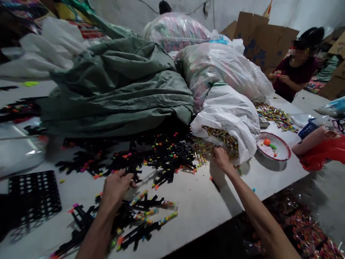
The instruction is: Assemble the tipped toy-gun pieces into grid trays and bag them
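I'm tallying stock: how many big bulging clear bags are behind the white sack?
2: the nearer bag directly behind the white sack, the farther bag beyond it, to the left. Others may be hidden.

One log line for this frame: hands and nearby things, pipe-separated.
left hand: at black toy guns, grip unclear | right hand: at mouth of white sack, by colourful pieces, grip unclear | beyond: green fabric
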Demonstrator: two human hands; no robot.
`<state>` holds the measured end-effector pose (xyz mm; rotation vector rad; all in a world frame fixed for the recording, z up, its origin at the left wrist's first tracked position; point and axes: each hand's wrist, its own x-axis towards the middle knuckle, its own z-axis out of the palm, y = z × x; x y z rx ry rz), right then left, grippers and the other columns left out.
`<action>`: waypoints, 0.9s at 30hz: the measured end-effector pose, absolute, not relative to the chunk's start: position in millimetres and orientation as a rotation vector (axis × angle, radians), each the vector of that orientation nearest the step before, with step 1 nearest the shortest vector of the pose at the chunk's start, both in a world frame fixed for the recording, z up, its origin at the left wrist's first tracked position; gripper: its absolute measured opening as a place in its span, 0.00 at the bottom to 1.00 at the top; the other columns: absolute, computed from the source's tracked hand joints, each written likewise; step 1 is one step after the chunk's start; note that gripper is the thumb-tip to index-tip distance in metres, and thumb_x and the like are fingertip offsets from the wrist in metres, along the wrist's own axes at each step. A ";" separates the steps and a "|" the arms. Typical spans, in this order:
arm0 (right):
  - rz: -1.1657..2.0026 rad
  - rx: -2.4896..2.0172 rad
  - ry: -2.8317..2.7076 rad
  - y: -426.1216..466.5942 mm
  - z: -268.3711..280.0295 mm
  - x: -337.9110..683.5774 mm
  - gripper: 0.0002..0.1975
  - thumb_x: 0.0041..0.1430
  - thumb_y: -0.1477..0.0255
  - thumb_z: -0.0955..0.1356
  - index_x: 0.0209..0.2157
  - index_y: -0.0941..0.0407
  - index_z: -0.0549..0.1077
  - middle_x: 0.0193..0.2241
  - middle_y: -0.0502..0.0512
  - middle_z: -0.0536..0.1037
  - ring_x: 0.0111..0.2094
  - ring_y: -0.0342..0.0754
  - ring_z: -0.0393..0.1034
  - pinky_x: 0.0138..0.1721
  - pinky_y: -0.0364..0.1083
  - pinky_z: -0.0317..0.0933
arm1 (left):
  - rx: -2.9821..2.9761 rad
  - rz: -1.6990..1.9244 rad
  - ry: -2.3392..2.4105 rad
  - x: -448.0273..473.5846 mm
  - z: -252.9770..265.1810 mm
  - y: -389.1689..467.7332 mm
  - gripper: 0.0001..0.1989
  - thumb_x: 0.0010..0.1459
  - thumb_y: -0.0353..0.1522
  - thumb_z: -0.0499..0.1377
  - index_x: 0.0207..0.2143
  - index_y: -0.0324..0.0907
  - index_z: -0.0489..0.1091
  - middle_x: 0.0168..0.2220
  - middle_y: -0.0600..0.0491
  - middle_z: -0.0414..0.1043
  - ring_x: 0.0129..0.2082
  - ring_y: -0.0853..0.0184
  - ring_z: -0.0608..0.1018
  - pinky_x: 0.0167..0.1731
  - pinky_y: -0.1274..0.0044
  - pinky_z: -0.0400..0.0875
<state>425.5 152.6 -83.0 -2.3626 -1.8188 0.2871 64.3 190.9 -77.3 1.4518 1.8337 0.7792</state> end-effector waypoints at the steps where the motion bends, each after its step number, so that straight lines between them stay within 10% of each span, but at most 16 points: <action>1: 0.296 -2.370 -1.818 159.6 -83.6 423.7 0.12 0.62 0.73 0.60 0.41 0.60 0.73 0.42 0.64 0.74 0.42 0.50 0.69 0.39 0.44 0.59 | 1.254 0.920 1.696 65.9 -74.6 183.8 0.07 0.40 0.36 0.56 0.19 0.43 0.62 0.12 0.56 0.63 0.16 0.65 0.69 0.19 0.76 0.61; 7: 0.351 -2.371 -1.876 172.4 -90.3 395.3 0.17 0.61 0.62 0.62 0.40 0.61 0.73 0.40 0.63 0.75 0.41 0.52 0.70 0.38 0.45 0.59 | 0.602 1.285 1.144 102.0 -69.9 129.7 0.11 0.32 0.28 0.64 0.23 0.41 0.66 0.22 0.58 0.72 0.22 0.71 0.74 0.24 0.79 0.68; 19: 0.493 -2.189 -1.806 140.9 -93.6 379.3 0.10 0.59 0.73 0.59 0.39 0.61 0.68 0.35 0.60 0.73 0.35 0.49 0.68 0.34 0.45 0.59 | 0.564 1.082 1.042 150.4 -83.5 85.9 0.14 0.39 0.33 0.69 0.29 0.36 0.74 0.23 0.55 0.73 0.23 0.75 0.73 0.23 0.84 0.67; 27: 1.553 -1.169 -1.150 74.4 -78.3 337.2 0.18 0.45 0.64 0.72 0.37 0.58 0.71 0.22 0.45 0.69 0.18 0.37 0.58 0.21 0.38 0.51 | 0.641 1.070 0.987 162.4 -84.4 74.7 0.13 0.38 0.32 0.69 0.29 0.36 0.74 0.23 0.54 0.73 0.23 0.72 0.73 0.23 0.81 0.67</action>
